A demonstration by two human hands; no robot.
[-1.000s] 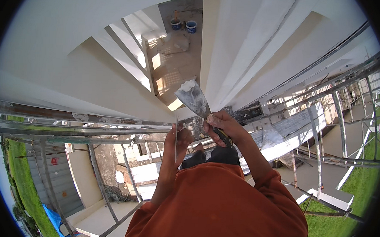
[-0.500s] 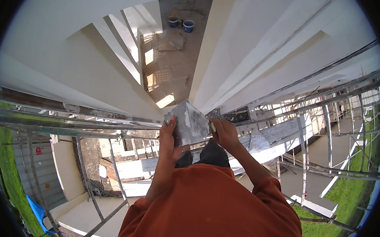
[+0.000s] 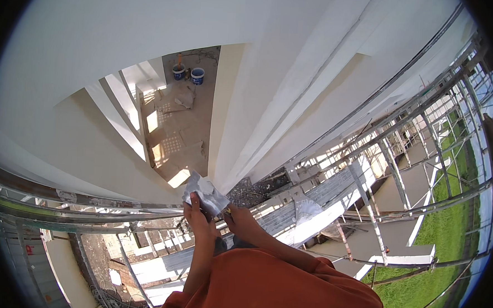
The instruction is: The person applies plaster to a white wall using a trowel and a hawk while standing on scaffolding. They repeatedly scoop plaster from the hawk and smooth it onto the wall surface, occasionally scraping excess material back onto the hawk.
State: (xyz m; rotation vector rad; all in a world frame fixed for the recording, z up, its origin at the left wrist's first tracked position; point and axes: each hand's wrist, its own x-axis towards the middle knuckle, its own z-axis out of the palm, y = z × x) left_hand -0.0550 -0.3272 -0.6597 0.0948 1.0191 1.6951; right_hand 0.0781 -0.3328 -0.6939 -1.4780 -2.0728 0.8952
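Note:
A flat grey plate (image 3: 207, 193) smeared with whitish paste is held out in front of me, tilted, close to the wall corner. My left hand (image 3: 199, 218) is closed on its near left side, thumb lying over the top face. At the plate's right edge, my right hand (image 3: 242, 223) is closed around a small tool with a yellow handle (image 3: 228, 209). Fingers and plate hide most of that tool, so its exact kind does not show.
Pale walls (image 3: 136, 31) rise ahead around an opening. Down on the floor inside are two blue-and-white buckets (image 3: 197, 76). Scaffold poles (image 3: 391, 167) run along both sides. Below me lie planks (image 3: 325, 194), clear plastic sheeting (image 3: 307, 209) and grass (image 3: 418, 280).
The view has turned and shifted, so the opening and buckets sit lower and farther left. Both hands and the plate appear farther left and lower; the plate is seen at a steeper tilt.

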